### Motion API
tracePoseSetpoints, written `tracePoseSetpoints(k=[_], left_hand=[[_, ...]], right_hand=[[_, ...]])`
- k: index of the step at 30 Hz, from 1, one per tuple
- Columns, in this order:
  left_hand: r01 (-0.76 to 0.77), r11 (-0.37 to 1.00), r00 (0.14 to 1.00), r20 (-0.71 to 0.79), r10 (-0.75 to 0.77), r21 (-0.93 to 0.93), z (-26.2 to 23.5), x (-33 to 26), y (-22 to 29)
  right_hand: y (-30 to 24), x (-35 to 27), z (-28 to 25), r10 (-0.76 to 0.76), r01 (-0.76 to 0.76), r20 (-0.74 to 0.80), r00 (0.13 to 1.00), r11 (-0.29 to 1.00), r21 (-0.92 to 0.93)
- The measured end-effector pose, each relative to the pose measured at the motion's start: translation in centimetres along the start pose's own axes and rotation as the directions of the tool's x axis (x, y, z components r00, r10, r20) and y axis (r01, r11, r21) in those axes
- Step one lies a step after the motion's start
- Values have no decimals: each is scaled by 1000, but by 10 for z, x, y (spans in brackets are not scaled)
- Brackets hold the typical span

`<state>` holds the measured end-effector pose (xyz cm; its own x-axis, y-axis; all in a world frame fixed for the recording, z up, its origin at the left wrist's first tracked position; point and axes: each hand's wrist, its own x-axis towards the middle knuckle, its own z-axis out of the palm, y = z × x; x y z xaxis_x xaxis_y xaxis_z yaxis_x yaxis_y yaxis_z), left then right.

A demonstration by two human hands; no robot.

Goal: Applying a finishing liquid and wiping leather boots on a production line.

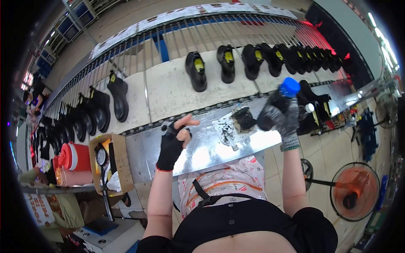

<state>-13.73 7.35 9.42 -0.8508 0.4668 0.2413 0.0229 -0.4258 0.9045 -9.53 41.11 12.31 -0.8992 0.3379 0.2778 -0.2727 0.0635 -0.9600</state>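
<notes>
My left hand (173, 141), in a black fingerless glove with a red cuff edge, is over the metal ledge. Its bare fingertips are apart and hold nothing. My right hand (287, 120), in a dark knitted glove with a grey cuff, is somewhat blurred. It is closed around a dark bottle with a blue cap (290, 87), whose body the glove largely hides. Between the hands, a dark, stained pad (244, 119) rests on a white sheet (224, 131) smeared with black. A white cap (309, 108) shows just right of the right glove.
Black shoes (196, 71) stand in a row on the pale conveyor (168, 90) beyond the metal ledge (145, 152); more line its left. A cardboard box (128, 166) holding a long-handled brush and a red jug (69, 156) are at left. An orange fan (354, 192) stands at right.
</notes>
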Motion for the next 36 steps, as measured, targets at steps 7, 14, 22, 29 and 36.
tracePoseSetpoints(k=[7,14,22,29,36], left_hand=[[141,919,989,88,-117,-368,5,-4,-20],[146,958,988,-15,-155,-247,2,-12,-28],[176,983,977,-112,-180,-48,3,-15,-33],[198,964,969,-187,-164,178,17,-18,-29],[280,855,958,-190,-217,437,25,-15,-45]], right_hand=[[114,13,-60,-163,-96,-346,924,777,-622],[89,1,-40,-238,-160,-423,874,681,-715],[66,-113,46,38,149,287,957,786,-600],[86,-126,55,253,173,412,875,631,-756],[90,-106,13,145,-155,-55,988,912,-380]])
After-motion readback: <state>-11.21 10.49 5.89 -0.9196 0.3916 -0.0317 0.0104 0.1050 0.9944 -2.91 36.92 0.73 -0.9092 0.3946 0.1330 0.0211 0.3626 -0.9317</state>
